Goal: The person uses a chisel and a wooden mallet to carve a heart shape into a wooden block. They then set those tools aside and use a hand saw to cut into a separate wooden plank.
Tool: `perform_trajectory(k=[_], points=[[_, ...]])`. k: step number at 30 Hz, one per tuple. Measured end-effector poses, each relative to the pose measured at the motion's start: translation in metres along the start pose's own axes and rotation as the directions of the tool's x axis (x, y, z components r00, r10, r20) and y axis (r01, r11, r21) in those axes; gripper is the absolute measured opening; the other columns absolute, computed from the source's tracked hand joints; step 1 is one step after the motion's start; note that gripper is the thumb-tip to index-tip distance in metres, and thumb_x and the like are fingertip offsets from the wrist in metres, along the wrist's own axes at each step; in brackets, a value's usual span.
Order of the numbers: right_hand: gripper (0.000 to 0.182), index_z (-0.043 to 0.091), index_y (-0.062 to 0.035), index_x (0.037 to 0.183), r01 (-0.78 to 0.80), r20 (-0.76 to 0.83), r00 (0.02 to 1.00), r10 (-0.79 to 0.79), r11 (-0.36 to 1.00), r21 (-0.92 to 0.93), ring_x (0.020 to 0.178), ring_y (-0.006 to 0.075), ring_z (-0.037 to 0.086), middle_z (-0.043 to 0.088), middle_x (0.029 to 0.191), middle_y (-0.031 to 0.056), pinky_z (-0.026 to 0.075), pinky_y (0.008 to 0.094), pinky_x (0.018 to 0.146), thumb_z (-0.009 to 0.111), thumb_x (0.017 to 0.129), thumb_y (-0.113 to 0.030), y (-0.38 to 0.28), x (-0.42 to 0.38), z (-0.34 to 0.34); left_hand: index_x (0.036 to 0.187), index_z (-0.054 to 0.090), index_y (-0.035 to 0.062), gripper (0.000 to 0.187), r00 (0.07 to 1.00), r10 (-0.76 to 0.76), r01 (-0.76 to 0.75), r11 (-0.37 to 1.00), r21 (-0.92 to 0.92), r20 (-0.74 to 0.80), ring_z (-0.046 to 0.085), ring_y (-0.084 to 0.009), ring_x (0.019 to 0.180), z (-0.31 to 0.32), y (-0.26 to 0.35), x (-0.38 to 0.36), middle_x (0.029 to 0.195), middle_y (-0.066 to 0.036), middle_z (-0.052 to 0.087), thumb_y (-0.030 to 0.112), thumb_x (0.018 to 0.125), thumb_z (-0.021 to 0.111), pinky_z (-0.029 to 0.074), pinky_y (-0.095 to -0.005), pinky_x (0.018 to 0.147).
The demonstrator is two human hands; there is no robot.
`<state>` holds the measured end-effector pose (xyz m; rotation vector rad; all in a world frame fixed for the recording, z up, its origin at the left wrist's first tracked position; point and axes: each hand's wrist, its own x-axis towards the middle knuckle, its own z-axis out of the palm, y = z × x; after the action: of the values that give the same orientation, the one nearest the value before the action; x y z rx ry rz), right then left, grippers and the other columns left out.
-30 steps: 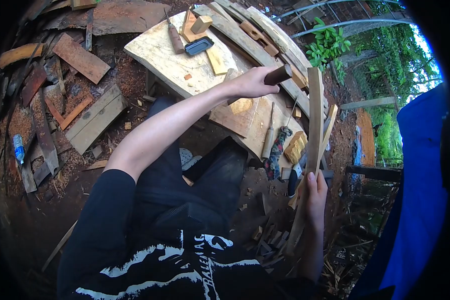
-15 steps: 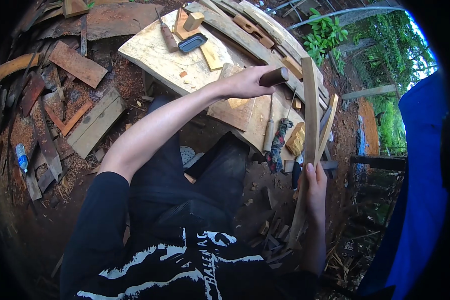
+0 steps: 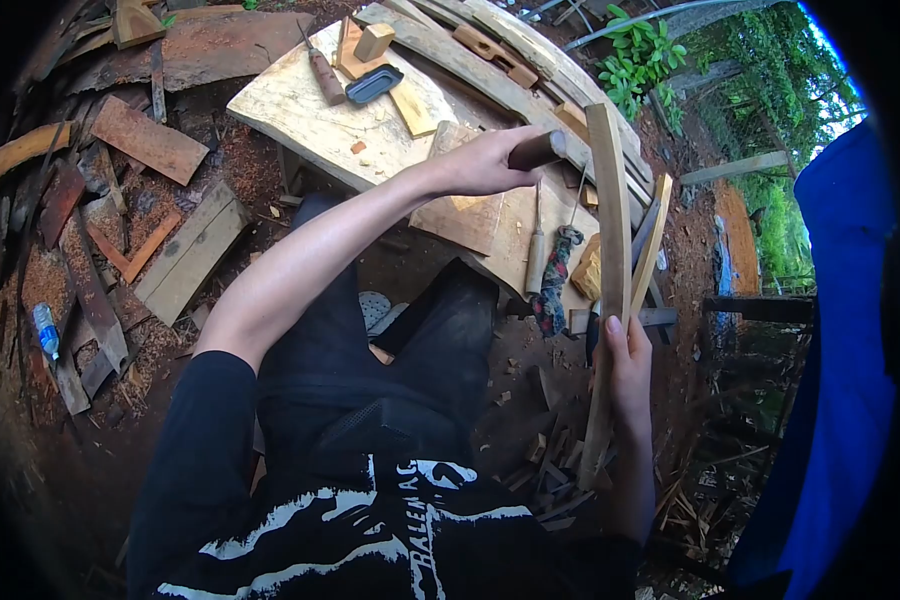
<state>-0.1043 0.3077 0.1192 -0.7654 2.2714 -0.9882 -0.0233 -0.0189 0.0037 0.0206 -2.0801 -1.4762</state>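
My left hand [image 3: 486,163] is wrapped round a dark wooden handle [image 3: 537,151] above the work table. On the right, my right hand [image 3: 627,362] grips a long wooden strip [image 3: 611,200] that stands lengthwise in view, the thumb lying on its face. A second thin strip [image 3: 652,240] shows just beside it. Between the hands lie a chisel [image 3: 536,250] with a pale handle and a tool wrapped in patterned cloth [image 3: 553,285]. Next to these is a yellowish wood block [image 3: 589,268], partly hidden behind the long strip.
The table [image 3: 300,110] bears a brown-handled tool [image 3: 325,78], a black tray [image 3: 373,84], a small wood block [image 3: 374,42] and a wooden plane [image 3: 495,56]. Boards [image 3: 150,140] and a plastic bottle [image 3: 46,331] lie on the ground at left. A blue sheet [image 3: 850,330] hangs at right.
The view has shifted slightly. The long strip's upper end and my left hand with the handle sit a little further left. Both hands keep their hold.
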Motion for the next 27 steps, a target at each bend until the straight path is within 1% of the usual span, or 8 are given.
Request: perform_trajectory(k=[13,15,17,19,20,21,23,27], points=[[0.029,0.062,-0.0002,0.111,0.049,-0.029,0.998,-0.049,0.999,-0.001,0.084,0.0073,0.051,0.058,0.090,-0.0007,0.044,0.0267,0.076,0.057,0.108,-0.029,-0.014,-0.003,-0.007,0.134,0.054,0.0086,0.040,0.997,-0.045,0.045,0.999,0.007,0.067,0.064,-0.0209,0.096,-0.001,0.001,-0.004,0.107,-0.012,0.068,0.022,0.098,0.068,0.052,-0.0366,0.087],[0.028,0.061,-0.0008,0.109,0.161,-0.117,0.981,-0.157,0.987,0.024,0.082,0.0070,0.050,0.057,0.088,-0.0014,0.044,0.0266,0.073,0.057,0.108,-0.028,-0.019,-0.005,-0.010,0.136,0.053,0.0088,0.042,0.998,-0.026,0.026,1.000,-0.002,0.064,0.064,-0.0221,0.098,0.001,0.001,-0.006,0.108,-0.012,0.068,0.021,0.098,0.067,0.052,-0.0369,0.087],[0.029,0.061,-0.0001,0.114,0.136,-0.106,0.985,-0.136,0.991,-0.015,0.082,0.0079,0.052,0.058,0.089,-0.0006,0.044,0.0259,0.074,0.057,0.107,-0.028,-0.019,-0.008,-0.017,0.137,0.053,0.0088,0.043,0.995,-0.043,0.042,0.999,0.013,0.092,0.065,-0.0227,0.099,0.001,0.001,-0.006,0.108,-0.013,0.067,0.022,0.099,0.068,0.052,-0.0375,0.088],[0.031,0.060,0.0004,0.119,0.219,-0.157,0.967,-0.201,0.970,0.104,0.081,0.0093,0.053,0.060,0.089,0.0001,0.045,0.0267,0.073,0.059,0.106,-0.028,-0.016,-0.008,-0.011,0.138,0.053,0.0089,0.045,0.991,-0.061,0.058,0.998,0.031,0.116,0.065,-0.0233,0.099,0.001,0.000,-0.007,0.108,-0.013,0.067,0.024,0.099,0.069,0.052,-0.0380,0.088],[0.034,0.059,0.0007,0.122,0.332,-0.194,0.921,-0.339,0.941,-0.065,0.079,0.0111,0.055,0.060,0.090,0.0016,0.047,0.0281,0.070,0.063,0.104,-0.028,-0.012,-0.004,-0.006,0.139,0.052,0.0094,0.046,0.990,-0.048,0.045,0.999,0.030,0.132,0.065,-0.0244,0.101,0.002,0.000,-0.007,0.110,-0.014,0.067,0.026,0.099,0.069,0.052,-0.0387,0.089],[0.034,0.059,0.0014,0.120,0.321,-0.108,0.935,-0.337,0.936,-0.143,0.076,0.0112,0.056,0.061,0.087,0.0019,0.047,0.0292,0.068,0.065,0.103,-0.027,-0.018,-0.004,-0.004,0.140,0.052,0.0100,0.047,0.988,-0.033,0.029,0.999,0.029,0.148,0.066,-0.0254,0.102,0.002,-0.004,-0.007,0.112,-0.015,0.068,0.028,0.100,0.070,0.052,-0.0393,0.090],[0.035,0.059,0.0023,0.120,0.203,0.064,0.979,-0.192,0.929,-0.309,0.072,0.0106,0.054,0.061,0.083,0.0014,0.047,0.0288,0.067,0.065,0.103,-0.028,-0.031,-0.003,-0.007,0.141,0.052,0.0098,0.049,0.989,-0.015,0.008,0.999,0.045,0.146,0.066,-0.0266,0.105,0.005,-0.010,-0.008,0.115,-0.016,0.068,0.029,0.100,0.070,0.052,-0.0403,0.092],[0.033,0.061,0.0019,0.113,0.347,-0.136,0.919,-0.369,0.924,-0.163,0.071,0.0102,0.055,0.062,0.078,0.0039,0.046,0.0297,0.064,0.066,0.102,-0.028,-0.027,-0.002,-0.005,0.147,0.049,0.0099,0.055,0.973,-0.058,0.050,0.998,0.039,0.222,0.065,-0.0291,0.113,-0.002,-0.001,-0.006,0.124,-0.018,0.067,0.031,0.101,0.070,0.052,-0.0416,0.099]])
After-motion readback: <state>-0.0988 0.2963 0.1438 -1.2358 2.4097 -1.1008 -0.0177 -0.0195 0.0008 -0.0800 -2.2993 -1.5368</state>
